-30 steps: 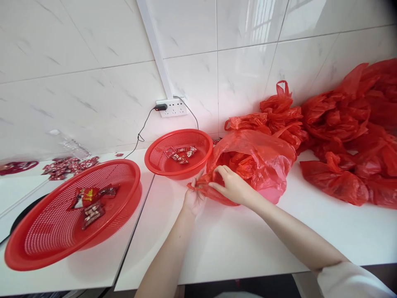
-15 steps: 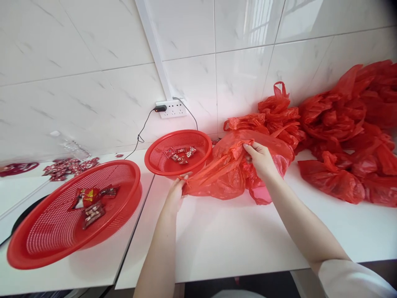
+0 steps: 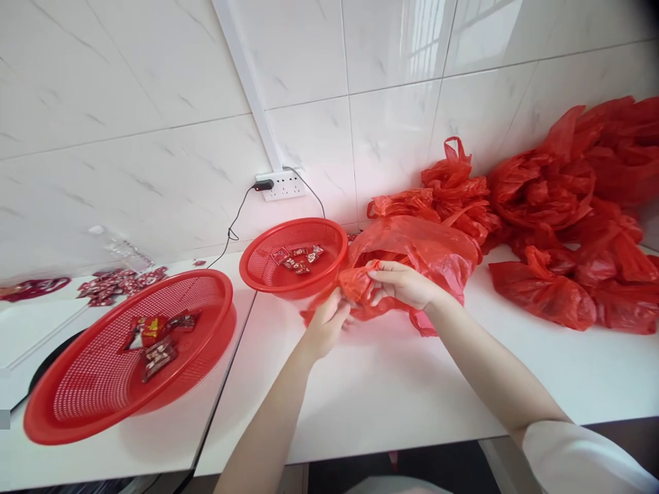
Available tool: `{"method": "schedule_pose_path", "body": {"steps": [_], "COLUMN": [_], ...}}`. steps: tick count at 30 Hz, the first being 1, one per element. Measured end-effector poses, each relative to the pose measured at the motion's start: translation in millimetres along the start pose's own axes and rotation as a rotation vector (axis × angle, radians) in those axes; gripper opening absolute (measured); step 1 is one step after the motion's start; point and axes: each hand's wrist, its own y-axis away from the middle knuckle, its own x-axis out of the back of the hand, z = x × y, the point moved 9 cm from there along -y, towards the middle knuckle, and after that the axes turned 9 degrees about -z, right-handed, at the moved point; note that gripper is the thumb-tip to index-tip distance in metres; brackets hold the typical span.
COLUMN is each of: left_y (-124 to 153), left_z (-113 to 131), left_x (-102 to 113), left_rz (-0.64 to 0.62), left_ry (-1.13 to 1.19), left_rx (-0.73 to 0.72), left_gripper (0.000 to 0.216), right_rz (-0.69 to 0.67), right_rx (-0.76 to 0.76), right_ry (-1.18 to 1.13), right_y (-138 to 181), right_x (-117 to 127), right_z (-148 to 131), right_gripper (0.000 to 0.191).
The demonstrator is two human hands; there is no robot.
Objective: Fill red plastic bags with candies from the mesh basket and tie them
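Between my hands, low over the white table, is a thin red plastic bag [image 3: 357,283], its upper part bunched up. My left hand [image 3: 328,319] is closed on the bag's left side, just in front of the smaller basket. With thumb and fingers, my right hand [image 3: 401,283] pinches the bag's right side. Right behind my right hand lies a larger puffed-out red bag [image 3: 422,240]; where one bag ends and the other begins is hard to make out. The smaller red basket [image 3: 293,281] behind my left hand holds several small wrapped packets [image 3: 297,265].
A large red basket [image 3: 206,343] with a few wrapped packets stands at left. Behind it lie a pile of red packets [image 3: 116,285] and a clear plastic bottle [image 3: 128,254]. Crumpled red bags [image 3: 540,199] heap along the wall at right. A power strip [image 3: 283,185] is on the wall.
My hands have drawn closer together; the left moved right, the right moved left and down. The stretched bag is now gathered into a bunch between them.
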Motion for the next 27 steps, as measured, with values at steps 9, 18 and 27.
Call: {"method": "schedule_pose_path", "body": {"steps": [9, 18, 27], "left_y": [-13.9, -10.1, 3.6], "left_z": [-18.2, -45.8, -37.5], "left_x": [-28.0, -27.6, 14.9], "left_rz": [-0.11, -0.255, -0.091], "left_ry": [-0.634, -0.727, -1.035], "left_rx": [-0.184, 0.013, 0.234], "left_gripper": [0.02, 0.036, 0.074], "right_rz": [-0.15, 0.261, 0.228], "right_rx": [-0.048, 0.076, 0.123], "right_ry": [-0.05, 0.81, 1.381], "right_y": [-4.8, 13.1, 55.4], "right_x": [-10.2, 20.6, -1.5], "right_z": [11.4, -29.5, -75.0], "right_gripper": [0.026, 0.01, 0.042]}}
